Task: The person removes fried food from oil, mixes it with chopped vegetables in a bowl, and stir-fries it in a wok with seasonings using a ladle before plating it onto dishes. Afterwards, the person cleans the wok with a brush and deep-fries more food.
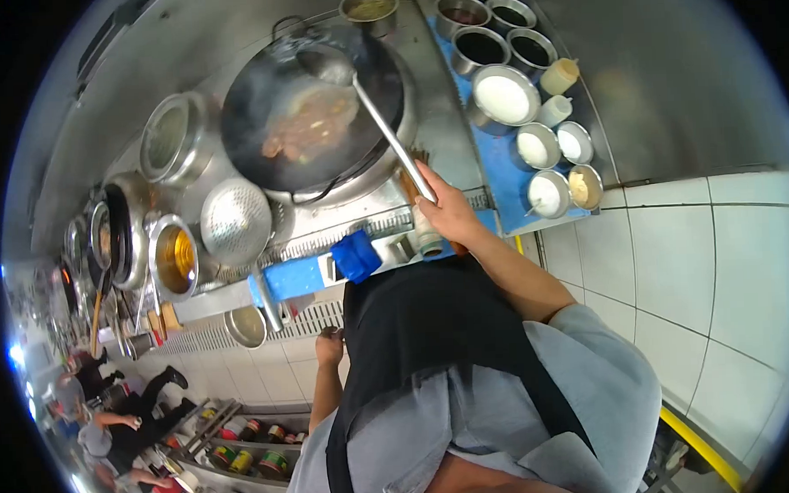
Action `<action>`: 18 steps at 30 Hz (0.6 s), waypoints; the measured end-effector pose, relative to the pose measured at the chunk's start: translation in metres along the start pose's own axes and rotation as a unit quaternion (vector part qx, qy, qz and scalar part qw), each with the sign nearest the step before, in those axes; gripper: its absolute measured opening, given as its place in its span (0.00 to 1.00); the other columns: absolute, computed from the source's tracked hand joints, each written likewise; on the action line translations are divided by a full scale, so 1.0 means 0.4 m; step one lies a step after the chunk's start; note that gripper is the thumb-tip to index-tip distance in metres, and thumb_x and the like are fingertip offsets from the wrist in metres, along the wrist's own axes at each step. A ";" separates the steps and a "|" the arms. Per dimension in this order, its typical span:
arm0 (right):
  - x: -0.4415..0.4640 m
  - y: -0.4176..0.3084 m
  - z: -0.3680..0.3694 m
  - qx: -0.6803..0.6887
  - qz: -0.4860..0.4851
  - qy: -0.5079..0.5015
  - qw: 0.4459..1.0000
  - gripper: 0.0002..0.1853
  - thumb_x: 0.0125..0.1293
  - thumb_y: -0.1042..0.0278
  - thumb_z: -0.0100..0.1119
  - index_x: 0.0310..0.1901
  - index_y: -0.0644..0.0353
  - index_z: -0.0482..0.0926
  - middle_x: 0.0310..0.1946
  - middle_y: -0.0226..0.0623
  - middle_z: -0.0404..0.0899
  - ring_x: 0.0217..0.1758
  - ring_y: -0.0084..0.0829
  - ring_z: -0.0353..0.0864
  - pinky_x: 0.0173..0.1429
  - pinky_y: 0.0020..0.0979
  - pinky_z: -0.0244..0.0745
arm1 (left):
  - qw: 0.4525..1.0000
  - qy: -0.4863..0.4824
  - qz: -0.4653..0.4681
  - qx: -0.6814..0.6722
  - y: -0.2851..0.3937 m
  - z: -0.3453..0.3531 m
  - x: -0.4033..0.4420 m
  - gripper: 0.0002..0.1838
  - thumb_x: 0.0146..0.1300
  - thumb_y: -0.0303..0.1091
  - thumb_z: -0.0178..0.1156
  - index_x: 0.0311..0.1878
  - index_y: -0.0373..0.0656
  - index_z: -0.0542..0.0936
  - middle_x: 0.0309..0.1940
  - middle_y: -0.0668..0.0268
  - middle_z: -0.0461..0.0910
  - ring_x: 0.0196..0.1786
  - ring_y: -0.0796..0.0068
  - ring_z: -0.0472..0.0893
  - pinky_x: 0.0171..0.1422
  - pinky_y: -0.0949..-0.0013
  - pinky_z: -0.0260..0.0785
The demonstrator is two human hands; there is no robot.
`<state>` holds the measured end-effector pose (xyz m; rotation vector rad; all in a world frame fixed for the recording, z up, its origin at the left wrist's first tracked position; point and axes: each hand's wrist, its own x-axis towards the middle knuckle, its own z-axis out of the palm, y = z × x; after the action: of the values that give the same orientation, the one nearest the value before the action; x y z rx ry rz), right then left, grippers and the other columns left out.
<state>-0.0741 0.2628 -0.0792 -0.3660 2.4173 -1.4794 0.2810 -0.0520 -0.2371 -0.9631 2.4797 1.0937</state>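
Observation:
My right hand [446, 209] is wrapped round the handle end of a long metal ladle [379, 117]. The ladle's bowl rests over the far side of a large black wok [250, 134]. Steaming brown pieces of food [308, 128] lie in the wok below the bowl. My left hand [329, 346] hangs low at my left side, near the front of the counter, with its fingers curled; whether it holds anything is too small to make out. A blue cloth [356, 256] lies on the counter's front edge between my hands.
Several metal pots of sauces and white contents [505, 99] and squeeze bottles [560, 75] stand on the right. A perforated strainer [236, 222] and a pot of yellow liquid [174, 257] are at the left. People [114, 430] work at the far left, beside shelves with cans.

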 end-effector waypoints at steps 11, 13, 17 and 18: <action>0.046 0.118 -0.410 0.090 0.095 0.130 0.983 0.37 0.69 0.72 0.57 0.79 0.65 0.60 0.69 0.60 0.74 0.72 0.48 0.76 0.74 0.36 0.68 | 0.914 -0.011 0.361 -0.187 1.121 -0.020 0.133 0.17 0.65 0.29 0.71 0.54 0.35 0.82 0.33 0.68 0.80 0.35 0.82 0.77 0.44 0.73 0.74; 0.054 0.143 -0.438 0.088 0.086 0.125 0.985 0.37 0.69 0.72 0.57 0.78 0.66 0.60 0.69 0.61 0.74 0.73 0.50 0.74 0.75 0.37 0.67 | 0.894 -0.025 0.429 -0.124 1.335 0.045 0.184 0.27 0.61 0.30 0.73 0.63 0.38 0.78 0.48 0.59 0.84 0.47 0.72 0.83 0.54 0.69 0.76; 0.058 0.190 -0.460 0.089 0.089 0.110 0.986 0.37 0.68 0.73 0.57 0.78 0.65 0.60 0.70 0.61 0.73 0.75 0.51 0.72 0.76 0.38 0.66 | 0.840 -0.039 0.531 -0.104 1.681 0.228 0.245 0.38 0.58 0.38 0.74 0.71 0.40 0.72 0.66 0.51 0.77 0.64 0.53 0.81 0.69 0.56 0.74; 0.060 0.198 -0.458 0.086 0.090 0.111 0.986 0.37 0.68 0.73 0.57 0.79 0.65 0.60 0.68 0.61 0.74 0.73 0.50 0.74 0.75 0.37 0.67 | 0.837 -0.038 0.538 -0.096 1.745 0.269 0.251 0.41 0.57 0.39 0.74 0.73 0.39 0.70 0.69 0.49 0.74 0.69 0.51 0.77 0.73 0.54 0.71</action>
<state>-0.1689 0.4401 -0.0731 0.0584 2.3854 -1.7072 -0.2620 0.3256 0.0301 0.6138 2.8449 1.6057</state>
